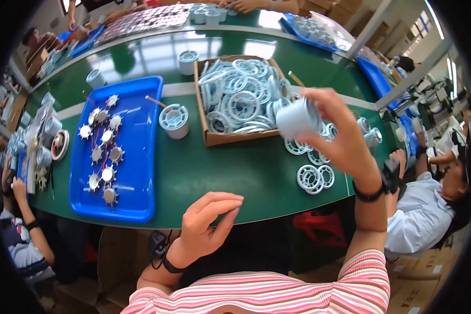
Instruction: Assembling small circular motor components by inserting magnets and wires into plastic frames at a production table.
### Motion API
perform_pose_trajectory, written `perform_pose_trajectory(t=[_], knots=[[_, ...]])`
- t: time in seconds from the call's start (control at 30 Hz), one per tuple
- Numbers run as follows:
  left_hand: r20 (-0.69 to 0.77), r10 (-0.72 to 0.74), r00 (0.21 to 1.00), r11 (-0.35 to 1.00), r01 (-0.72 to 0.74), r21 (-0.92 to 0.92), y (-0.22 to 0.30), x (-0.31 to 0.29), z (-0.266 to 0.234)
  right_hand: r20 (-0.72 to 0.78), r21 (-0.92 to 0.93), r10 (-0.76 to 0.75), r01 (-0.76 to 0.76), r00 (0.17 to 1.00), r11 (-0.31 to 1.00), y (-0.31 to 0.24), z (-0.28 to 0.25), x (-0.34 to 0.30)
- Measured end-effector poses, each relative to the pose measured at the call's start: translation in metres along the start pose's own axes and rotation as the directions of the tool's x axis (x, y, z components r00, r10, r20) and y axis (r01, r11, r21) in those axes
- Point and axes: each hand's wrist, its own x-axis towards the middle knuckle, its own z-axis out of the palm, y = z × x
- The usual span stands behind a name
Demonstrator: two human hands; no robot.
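Head camera, looking down, near green table (235,172)

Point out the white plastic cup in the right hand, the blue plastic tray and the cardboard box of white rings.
white plastic cup (296,119), head view, side wall
blue plastic tray (141,157), head view, bare floor
cardboard box (230,138), head view, front wall

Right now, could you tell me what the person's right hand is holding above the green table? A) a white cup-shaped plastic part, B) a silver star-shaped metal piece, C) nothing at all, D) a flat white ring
A: the right hand is raised over the green table with its fingers closed round a white cup-shaped plastic part, just right of the cardboard box of white rings.
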Motion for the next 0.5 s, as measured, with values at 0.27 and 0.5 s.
perform_pose_trajectory(t=[0.27,0.5], knots=[[-0.139,0.001,0.990,0.980,0.028,0.199,0.013,0.022,-0.004,0.430,0.128,-0.226,0.188,0.874,0.974,-0.037,0.084,-0.052],[-0.070,-0.230,0.971,0.961,0.238,0.140,-0.001,0.016,-0.008,0.029,0.247,-0.007,0.000,1.000,0.969,-0.052,0.117,-0.053]])
